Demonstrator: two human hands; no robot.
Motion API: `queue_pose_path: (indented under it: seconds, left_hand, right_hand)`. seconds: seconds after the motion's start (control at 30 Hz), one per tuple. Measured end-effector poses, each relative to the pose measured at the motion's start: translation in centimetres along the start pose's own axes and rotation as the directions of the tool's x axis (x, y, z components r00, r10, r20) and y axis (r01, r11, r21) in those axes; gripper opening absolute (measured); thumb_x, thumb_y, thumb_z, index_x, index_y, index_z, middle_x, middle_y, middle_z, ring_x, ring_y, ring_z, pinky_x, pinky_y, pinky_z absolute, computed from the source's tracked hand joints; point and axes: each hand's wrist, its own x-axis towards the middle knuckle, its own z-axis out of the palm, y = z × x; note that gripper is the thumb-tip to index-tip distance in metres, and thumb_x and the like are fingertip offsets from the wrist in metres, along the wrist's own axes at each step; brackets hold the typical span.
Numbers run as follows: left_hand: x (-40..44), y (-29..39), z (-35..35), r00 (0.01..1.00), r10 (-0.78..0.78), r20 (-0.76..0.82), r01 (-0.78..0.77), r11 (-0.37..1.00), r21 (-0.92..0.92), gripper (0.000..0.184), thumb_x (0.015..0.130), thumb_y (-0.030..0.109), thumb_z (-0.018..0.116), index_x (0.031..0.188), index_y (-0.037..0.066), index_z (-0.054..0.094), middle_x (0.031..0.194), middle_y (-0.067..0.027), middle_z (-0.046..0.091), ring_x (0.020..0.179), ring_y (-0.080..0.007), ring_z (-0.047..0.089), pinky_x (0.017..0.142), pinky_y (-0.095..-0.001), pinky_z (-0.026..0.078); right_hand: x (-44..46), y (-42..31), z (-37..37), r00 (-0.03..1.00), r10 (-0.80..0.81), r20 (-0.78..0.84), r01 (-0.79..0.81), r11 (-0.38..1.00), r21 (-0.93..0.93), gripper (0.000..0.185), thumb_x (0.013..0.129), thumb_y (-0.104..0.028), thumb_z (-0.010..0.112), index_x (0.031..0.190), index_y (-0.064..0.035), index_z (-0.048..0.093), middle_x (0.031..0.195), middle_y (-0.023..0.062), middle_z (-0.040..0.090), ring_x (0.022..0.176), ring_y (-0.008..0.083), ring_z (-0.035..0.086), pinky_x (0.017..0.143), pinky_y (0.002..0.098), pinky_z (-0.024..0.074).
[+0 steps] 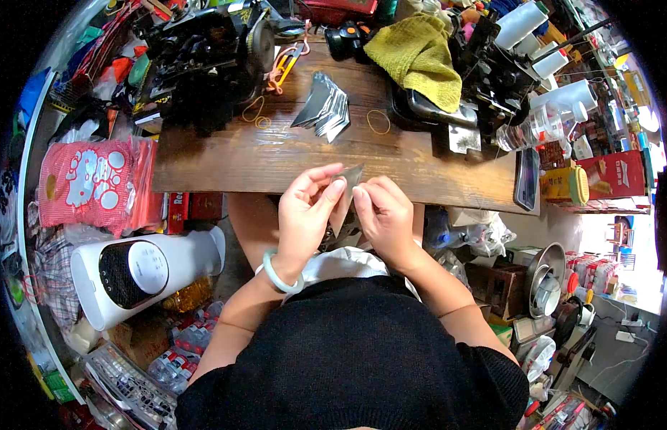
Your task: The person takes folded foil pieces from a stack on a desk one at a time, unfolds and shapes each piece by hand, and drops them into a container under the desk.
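Just off the front edge of the wooden table (226, 161), my left hand (308, 208) pinches a thin grey folded piece (350, 180) between thumb and fingers. My right hand (385, 217) is closed at the right side of the same piece, its thumb and forefinger touching it. A pile of shiny silver pieces (323, 107) lies on the table beyond my hands. To its left is a loose rubber band (261, 122), and another yellowish band (378, 122) lies to its right.
Dark machines stand at the back left (204, 64) and back right (491, 86). A yellow-green cloth (418, 59) covers part of the right side. Scissors (284, 66) lie behind the pile. A phone (526, 179) rests at the right corner; a white appliance (143, 272) stands at lower left.
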Motion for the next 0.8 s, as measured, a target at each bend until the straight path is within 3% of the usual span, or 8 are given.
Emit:
queue_pose_path:
  seconds: [0.1, 0.17, 0.23, 0.3, 0.37, 0.5, 0.57, 0.8]
  left_hand:
    - [0.2, -1.5, -0.2, 0.999, 0.010, -0.037, -0.012, 0.997, -0.071, 0.023, 0.092, 0.005, 0.063, 0.115, 0.000, 0.060, 0.099, -0.0055, 0.067, 0.087, -0.0078, 0.062, 0.077, -0.0195, 0.050]
    - [0.3, -1.9, -0.2, 0.997, 0.002, -0.079, -0.021, 0.970, -0.243, 0.025, 0.093, 0.003, 0.061, 0.118, 0.000, 0.058, 0.104, -0.0078, 0.068, 0.092, -0.0092, 0.062, 0.081, -0.0209, 0.050]
    - [0.0, -0.8, 0.6, 0.995, 0.015, -0.097, -0.030, 0.987, -0.156, 0.031, 0.092, 0.002, 0.062, 0.122, 0.000, 0.056, 0.108, -0.0091, 0.067, 0.095, -0.0104, 0.062, 0.083, -0.0216, 0.050]
    - [-0.6, 0.4, 1.3, 0.974, 0.219, -0.056, -0.211, 0.970, 0.124, 0.032, 0.091, 0.003, 0.064, 0.122, -0.002, 0.057, 0.112, -0.0090, 0.065, 0.100, -0.0132, 0.062, 0.091, -0.0257, 0.049]
    - [-0.7, 0.0, 1.0, 0.984, 0.176, -0.016, -0.176, 0.984, 0.021, 0.037, 0.090, 0.003, 0.066, 0.125, -0.003, 0.055, 0.118, -0.0099, 0.063, 0.106, -0.0152, 0.061, 0.095, -0.0276, 0.048]
    - [-0.3, 0.5, 0.3, 0.999, 0.037, 0.012, -0.038, 0.998, 0.055, 0.039, 0.090, 0.005, 0.067, 0.126, -0.004, 0.054, 0.118, -0.0104, 0.063, 0.106, -0.0148, 0.061, 0.095, -0.0276, 0.048]
    - [-0.1, 0.5, 0.0, 0.999, 0.002, 0.048, 0.001, 0.998, -0.065, 0.038, 0.090, 0.006, 0.066, 0.125, -0.004, 0.055, 0.117, -0.0101, 0.064, 0.105, -0.0145, 0.061, 0.094, -0.0276, 0.048]
    - [-0.1, 0.5, -0.4, 0.995, -0.066, 0.077, 0.079, 0.982, -0.171, 0.038, 0.089, 0.008, 0.068, 0.123, -0.003, 0.056, 0.117, -0.0117, 0.065, 0.105, -0.0158, 0.062, 0.093, -0.0290, 0.050]
  right_hand:
    - [-0.1, -0.8, 0.7, 0.993, 0.115, 0.002, -0.115, 0.992, 0.043, 0.007, 0.085, -0.003, 0.067, 0.090, 0.0023, 0.066, 0.082, 0.0125, 0.062, 0.068, 0.0224, 0.062, 0.060, 0.0303, 0.0495]
    - [-0.1, -0.6, 1.3, 0.996, -0.014, -0.091, 0.019, 0.998, 0.061, 0.011, 0.084, -0.003, 0.069, 0.094, 0.0020, 0.066, 0.083, 0.0116, 0.063, 0.069, 0.0198, 0.062, 0.059, 0.0289, 0.0494]
    - [-0.1, -0.1, 0.8, 0.998, 0.044, -0.051, -0.041, 0.998, 0.058, 0.018, 0.081, 0.000, 0.070, 0.098, 0.0013, 0.066, 0.083, 0.0114, 0.062, 0.068, 0.0206, 0.062, 0.058, 0.0291, 0.0500]
    - [0.4, -0.1, 0.2, 0.984, -0.125, -0.123, 0.100, 0.976, -0.194, 0.024, 0.078, 0.001, 0.070, 0.102, -0.0003, 0.067, 0.082, 0.0109, 0.062, 0.068, 0.0229, 0.062, 0.059, 0.0308, 0.0511]
    - [0.4, -0.6, -0.3, 0.987, -0.148, -0.062, 0.124, 0.948, -0.292, 0.031, 0.076, 0.002, 0.069, 0.107, -0.0021, 0.067, 0.083, 0.0107, 0.062, 0.068, 0.0251, 0.062, 0.060, 0.0319, 0.0519]
    - [0.2, -1.2, -0.3, 0.988, -0.140, 0.061, 0.150, 0.964, -0.222, 0.035, 0.078, 0.000, 0.070, 0.113, -0.0034, 0.066, 0.086, 0.0108, 0.061, 0.070, 0.0244, 0.063, 0.061, 0.0309, 0.0519]
    - [0.3, -1.1, -0.3, 0.997, -0.008, 0.074, 0.006, 1.000, 0.019, 0.034, 0.080, -0.003, 0.070, 0.114, -0.0031, 0.066, 0.087, 0.0117, 0.061, 0.074, 0.0222, 0.063, 0.063, 0.0290, 0.0512]
    - [0.4, -0.5, -1.0, 0.958, 0.218, 0.186, -0.268, 0.911, 0.313, 0.032, 0.085, -0.005, 0.070, 0.117, -0.0046, 0.066, 0.100, 0.0056, 0.060, 0.082, 0.0108, 0.062, 0.068, 0.0227, 0.0515]
